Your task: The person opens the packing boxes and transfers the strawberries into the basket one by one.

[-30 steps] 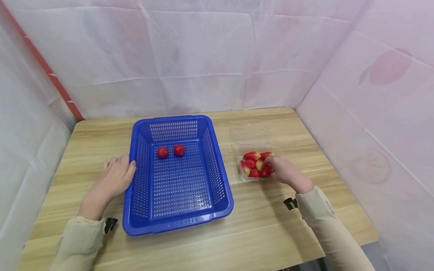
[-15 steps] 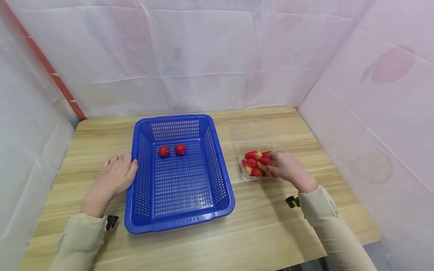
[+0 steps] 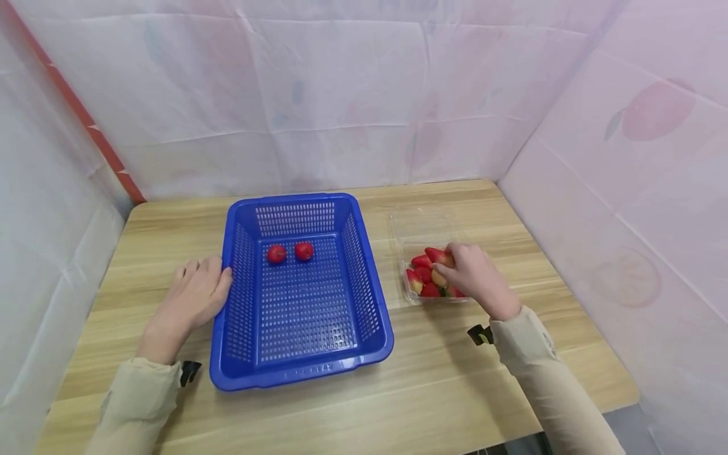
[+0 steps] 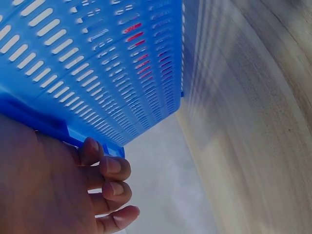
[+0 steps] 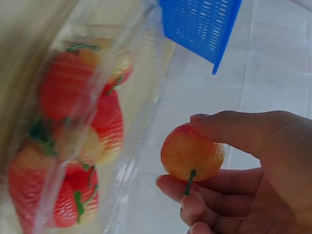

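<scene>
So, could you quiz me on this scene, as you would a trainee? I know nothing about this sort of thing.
1. True or false: the clear plastic clamshell of strawberries stands open.
2. How many round red fruits lie in the blue basket?
3. What does the left hand touch?
A: the clear plastic clamshell
B: the blue basket
C: the strawberries

Key
1: True; its lid is folded back.
2: Two.
3: B; it is the right hand that pinches a strawberry.
</scene>
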The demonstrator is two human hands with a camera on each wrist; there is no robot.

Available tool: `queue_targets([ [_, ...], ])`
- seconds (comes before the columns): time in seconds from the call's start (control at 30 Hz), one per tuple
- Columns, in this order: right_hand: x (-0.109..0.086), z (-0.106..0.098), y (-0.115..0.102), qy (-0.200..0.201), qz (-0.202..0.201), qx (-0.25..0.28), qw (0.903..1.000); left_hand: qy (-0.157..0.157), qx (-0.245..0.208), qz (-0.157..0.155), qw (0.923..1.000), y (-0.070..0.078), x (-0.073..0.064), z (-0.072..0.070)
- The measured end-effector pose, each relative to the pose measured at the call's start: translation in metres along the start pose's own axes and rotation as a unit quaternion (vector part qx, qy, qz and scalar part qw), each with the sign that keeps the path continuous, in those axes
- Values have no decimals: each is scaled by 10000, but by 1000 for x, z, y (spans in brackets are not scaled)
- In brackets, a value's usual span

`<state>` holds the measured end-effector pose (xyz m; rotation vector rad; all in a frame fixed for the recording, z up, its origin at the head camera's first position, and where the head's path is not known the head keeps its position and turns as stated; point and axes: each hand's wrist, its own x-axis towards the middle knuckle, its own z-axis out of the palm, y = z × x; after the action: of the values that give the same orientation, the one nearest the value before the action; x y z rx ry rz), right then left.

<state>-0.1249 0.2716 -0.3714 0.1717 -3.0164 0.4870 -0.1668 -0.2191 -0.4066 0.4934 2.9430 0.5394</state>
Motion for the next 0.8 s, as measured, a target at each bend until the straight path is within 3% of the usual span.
queue_targets([
  [0.5, 22, -9, -37, 110, 98, 275, 9995, 99, 91, 82, 9999, 1, -2, -1],
  [0.8, 39, -12, -70, 112, 76, 263, 9996, 262, 135, 137, 9995, 2, -1, 0],
])
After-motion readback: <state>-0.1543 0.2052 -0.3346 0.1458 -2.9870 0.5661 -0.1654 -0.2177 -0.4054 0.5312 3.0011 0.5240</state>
